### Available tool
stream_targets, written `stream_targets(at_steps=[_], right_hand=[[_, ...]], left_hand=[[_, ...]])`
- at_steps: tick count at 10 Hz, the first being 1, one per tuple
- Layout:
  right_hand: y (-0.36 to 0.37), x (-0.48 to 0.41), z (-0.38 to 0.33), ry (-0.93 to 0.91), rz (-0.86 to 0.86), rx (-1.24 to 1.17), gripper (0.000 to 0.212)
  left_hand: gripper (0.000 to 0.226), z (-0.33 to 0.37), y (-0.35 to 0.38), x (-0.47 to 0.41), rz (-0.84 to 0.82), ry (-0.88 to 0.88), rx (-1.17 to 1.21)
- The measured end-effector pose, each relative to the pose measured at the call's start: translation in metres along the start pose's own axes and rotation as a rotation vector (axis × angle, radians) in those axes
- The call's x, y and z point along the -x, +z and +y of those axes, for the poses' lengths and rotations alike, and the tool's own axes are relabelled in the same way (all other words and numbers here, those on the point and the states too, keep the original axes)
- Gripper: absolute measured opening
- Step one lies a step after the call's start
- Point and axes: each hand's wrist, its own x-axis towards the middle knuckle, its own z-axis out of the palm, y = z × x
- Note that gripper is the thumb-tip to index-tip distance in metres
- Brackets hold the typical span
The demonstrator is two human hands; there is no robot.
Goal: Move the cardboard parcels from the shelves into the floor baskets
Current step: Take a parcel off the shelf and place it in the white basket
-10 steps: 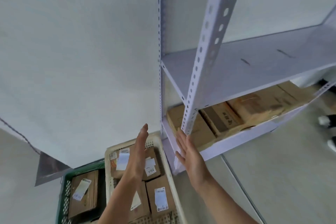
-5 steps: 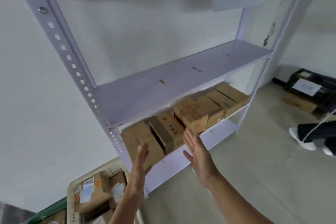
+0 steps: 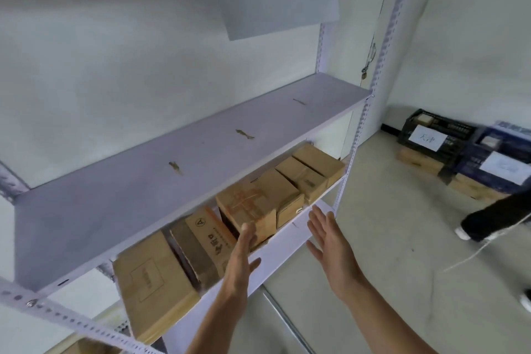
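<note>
Beneath the white metal upper shelf (image 3: 184,164), brown cardboard parcels (image 3: 152,282) line the lower shelf (image 3: 283,241); the left hand (image 3: 240,256) and right hand (image 3: 330,241), spread flat and empty, should squarely clamp the taped parcel's (image 3: 250,204) sides.

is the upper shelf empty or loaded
Empty: the upper shelf shows bare board with a few brown marks; the parcels sit on the shelf below.

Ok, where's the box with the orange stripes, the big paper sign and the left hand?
box with the orange stripes (image 3: 253,204), head view, its striped face
paper sign (image 3: 275,0), head view, middle of the sheet
left hand (image 3: 240,259), head view, middle of the hand
</note>
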Motion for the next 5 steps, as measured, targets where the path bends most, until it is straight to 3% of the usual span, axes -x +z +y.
stream_targets(at_steps=[1, 2, 5], right_hand=[[-0.032, -0.042, -0.020, 0.052, 0.046, -0.008, 0.059], [-0.060, -0.078, -0.039, 0.063, 0.075, -0.026, 0.075], [-0.123, -0.165, -0.076, 0.086, 0.133, -0.025, 0.085]], left_hand=[[0.094, 0.010, 0.036, -0.053, -0.039, -0.028, 0.022], [0.088, 0.020, 0.065, -0.098, -0.072, -0.074, 0.036], [0.090, 0.035, 0.135, -0.191, -0.164, -0.142, 0.008]])
